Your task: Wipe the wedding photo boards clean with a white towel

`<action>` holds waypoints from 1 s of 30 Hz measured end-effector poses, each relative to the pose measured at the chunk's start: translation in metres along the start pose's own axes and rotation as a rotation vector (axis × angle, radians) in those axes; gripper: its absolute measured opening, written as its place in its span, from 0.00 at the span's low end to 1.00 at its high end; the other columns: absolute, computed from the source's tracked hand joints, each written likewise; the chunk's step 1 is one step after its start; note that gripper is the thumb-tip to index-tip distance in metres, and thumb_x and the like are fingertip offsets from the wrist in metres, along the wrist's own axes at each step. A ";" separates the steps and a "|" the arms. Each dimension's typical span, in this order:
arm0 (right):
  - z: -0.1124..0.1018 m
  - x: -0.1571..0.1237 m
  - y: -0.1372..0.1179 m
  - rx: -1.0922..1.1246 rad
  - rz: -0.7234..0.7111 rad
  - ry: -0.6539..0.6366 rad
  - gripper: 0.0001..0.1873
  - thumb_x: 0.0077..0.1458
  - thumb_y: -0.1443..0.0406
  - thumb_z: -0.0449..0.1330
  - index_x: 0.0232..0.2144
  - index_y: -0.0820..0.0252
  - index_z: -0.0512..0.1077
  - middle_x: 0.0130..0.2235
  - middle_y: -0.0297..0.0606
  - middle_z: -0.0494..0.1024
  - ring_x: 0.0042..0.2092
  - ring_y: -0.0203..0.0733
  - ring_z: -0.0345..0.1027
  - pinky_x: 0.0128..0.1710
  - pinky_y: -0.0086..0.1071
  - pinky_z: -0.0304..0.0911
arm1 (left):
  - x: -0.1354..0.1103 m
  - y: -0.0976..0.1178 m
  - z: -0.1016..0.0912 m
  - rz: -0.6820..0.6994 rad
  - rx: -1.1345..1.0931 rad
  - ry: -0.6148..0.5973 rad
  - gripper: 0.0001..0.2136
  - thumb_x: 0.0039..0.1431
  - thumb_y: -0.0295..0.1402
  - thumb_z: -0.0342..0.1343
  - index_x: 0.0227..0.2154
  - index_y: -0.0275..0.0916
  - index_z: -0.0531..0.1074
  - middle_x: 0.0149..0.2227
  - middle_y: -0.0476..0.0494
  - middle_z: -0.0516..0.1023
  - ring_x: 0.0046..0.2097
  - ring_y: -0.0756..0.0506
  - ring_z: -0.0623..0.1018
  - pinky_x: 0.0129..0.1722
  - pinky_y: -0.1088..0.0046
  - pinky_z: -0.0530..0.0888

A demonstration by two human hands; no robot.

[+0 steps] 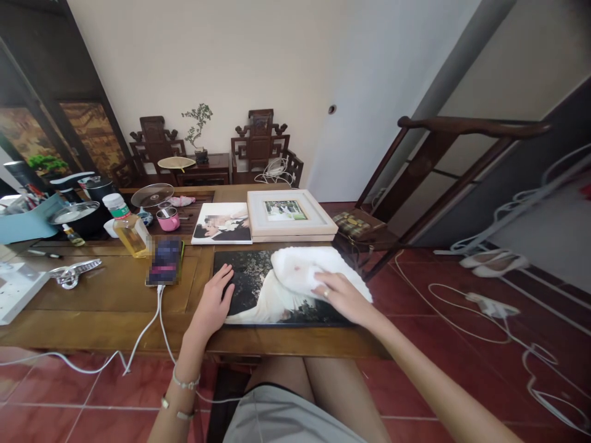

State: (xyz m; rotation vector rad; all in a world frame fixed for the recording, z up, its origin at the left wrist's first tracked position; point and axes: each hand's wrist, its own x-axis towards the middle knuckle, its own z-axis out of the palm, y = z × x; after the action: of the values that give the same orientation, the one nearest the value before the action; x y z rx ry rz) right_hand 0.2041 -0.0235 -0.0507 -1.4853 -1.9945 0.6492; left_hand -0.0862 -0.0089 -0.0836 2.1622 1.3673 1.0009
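Observation:
A large dark photo panel (252, 295) showing a white dress lies flat near the table's front edge. My left hand (216, 298) rests on its left end, fingers stretched out and holding nothing. On the panel's right part, my right hand (339, 295) grips a fluffy white towel (300, 267), pressed against the surface. The towel covers much of the picture's upper right and hangs past that edge. Just behind the panel are a smaller photo print (222, 224) and a white-framed picture (318, 215) stacked on another flat piece.
Left of the panel, a charging phone (165, 261) trails a white cable (159, 307) over the table edge. Beyond it stand an oil-coloured bottle (132, 231), a pink cup (168, 218) and a pot (78, 215). A wooden chair (429, 147) stands at the right.

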 end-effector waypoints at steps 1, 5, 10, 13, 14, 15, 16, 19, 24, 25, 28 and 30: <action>0.001 -0.016 -0.003 -0.010 0.002 -0.013 0.12 0.48 0.60 0.49 0.17 0.56 0.63 0.31 0.39 0.75 0.50 0.56 0.64 0.48 0.41 0.57 | 0.001 0.001 -0.001 0.003 -0.020 0.015 0.18 0.62 0.33 0.45 0.52 0.34 0.67 0.58 0.35 0.65 0.61 0.41 0.63 0.60 0.58 0.59; 0.003 -0.070 -0.008 -0.032 -0.008 -0.083 0.13 0.52 0.59 0.50 0.28 0.56 0.72 0.49 0.44 0.74 0.59 0.57 0.56 0.53 0.47 0.56 | 0.005 0.009 -0.008 0.011 -0.226 0.144 0.16 0.61 0.34 0.48 0.51 0.40 0.69 0.57 0.40 0.68 0.59 0.43 0.66 0.60 0.62 0.60; 0.008 -0.059 -0.010 -0.101 0.005 -0.022 0.13 0.53 0.60 0.51 0.35 0.56 0.73 0.50 0.43 0.74 0.55 0.55 0.62 0.50 0.46 0.61 | 0.009 0.017 -0.020 -0.118 -0.626 0.260 0.18 0.59 0.37 0.52 0.51 0.39 0.68 0.57 0.38 0.67 0.58 0.42 0.67 0.58 0.64 0.61; 0.024 -0.012 -0.027 -0.198 -0.052 0.010 0.12 0.55 0.64 0.49 0.32 0.56 0.72 0.41 0.41 0.77 0.53 0.54 0.63 0.50 0.46 0.60 | 0.008 0.020 -0.024 -0.202 -0.744 0.258 0.20 0.58 0.39 0.53 0.52 0.39 0.68 0.58 0.38 0.67 0.58 0.41 0.67 0.58 0.64 0.61; 0.031 0.006 -0.035 -0.232 -0.086 0.015 0.12 0.55 0.66 0.48 0.31 0.57 0.72 0.40 0.42 0.77 0.53 0.53 0.63 0.52 0.48 0.58 | 0.007 0.022 -0.025 -0.226 -0.773 0.259 0.20 0.58 0.40 0.53 0.52 0.40 0.68 0.58 0.38 0.66 0.59 0.40 0.67 0.57 0.64 0.62; 0.038 0.023 -0.044 -0.261 -0.124 0.023 0.12 0.55 0.68 0.48 0.31 0.58 0.72 0.39 0.42 0.77 0.52 0.52 0.64 0.53 0.48 0.55 | 0.007 0.023 -0.025 -0.245 -0.800 0.263 0.20 0.58 0.41 0.53 0.52 0.41 0.68 0.58 0.38 0.66 0.59 0.40 0.66 0.56 0.64 0.63; 0.046 0.037 -0.053 -0.279 -0.167 0.036 0.12 0.54 0.69 0.48 0.31 0.58 0.71 0.40 0.43 0.76 0.52 0.51 0.63 0.55 0.49 0.52 | 0.007 0.024 -0.026 -0.260 -0.828 0.272 0.20 0.58 0.42 0.53 0.52 0.42 0.68 0.59 0.38 0.65 0.59 0.39 0.66 0.54 0.64 0.64; 0.068 0.061 -0.077 -0.282 -0.300 -0.018 0.12 0.54 0.71 0.49 0.36 0.61 0.71 0.44 0.46 0.76 0.56 0.49 0.61 0.57 0.50 0.48 | 0.006 0.026 -0.029 -0.281 -0.931 0.310 0.20 0.58 0.43 0.51 0.51 0.43 0.68 0.60 0.39 0.64 0.60 0.37 0.65 0.48 0.64 0.69; 0.085 0.018 -0.101 -0.225 -0.484 -0.104 0.10 0.51 0.70 0.53 0.36 0.61 0.72 0.50 0.51 0.73 0.61 0.47 0.53 0.61 0.50 0.42 | 0.004 0.030 -0.037 -0.280 -1.072 0.394 0.18 0.58 0.43 0.50 0.49 0.44 0.69 0.62 0.39 0.59 0.60 0.34 0.64 0.43 0.62 0.73; 0.085 0.003 -0.104 -0.208 -0.518 -0.097 0.09 0.51 0.70 0.54 0.34 0.61 0.72 0.49 0.49 0.73 0.61 0.45 0.52 0.62 0.48 0.41 | 0.003 0.033 -0.039 -0.279 -1.080 0.409 0.17 0.58 0.43 0.49 0.48 0.43 0.69 0.63 0.40 0.57 0.60 0.34 0.64 0.43 0.61 0.73; 0.080 -0.035 -0.108 -0.219 -0.611 -0.023 0.06 0.52 0.63 0.57 0.32 0.58 0.72 0.57 0.44 0.66 0.63 0.47 0.47 0.63 0.51 0.38 | 0.000 0.048 -0.050 -0.251 -1.073 0.418 0.17 0.59 0.43 0.47 0.48 0.44 0.69 0.63 0.42 0.56 0.60 0.34 0.64 0.45 0.59 0.73; 0.076 -0.048 -0.108 -0.273 -0.648 0.083 0.05 0.52 0.63 0.58 0.27 0.58 0.71 0.61 0.40 0.60 0.64 0.51 0.44 0.62 0.54 0.40 | -0.002 0.063 -0.059 -0.210 -1.068 0.417 0.17 0.61 0.45 0.44 0.47 0.46 0.69 0.64 0.43 0.56 0.60 0.34 0.63 0.46 0.56 0.72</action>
State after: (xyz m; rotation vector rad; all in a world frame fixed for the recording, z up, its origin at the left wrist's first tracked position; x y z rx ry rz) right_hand 0.0884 -0.1024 -0.0399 -0.8813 -2.3797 0.0426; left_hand -0.0919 -0.0417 -0.0045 1.0362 0.8311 1.6424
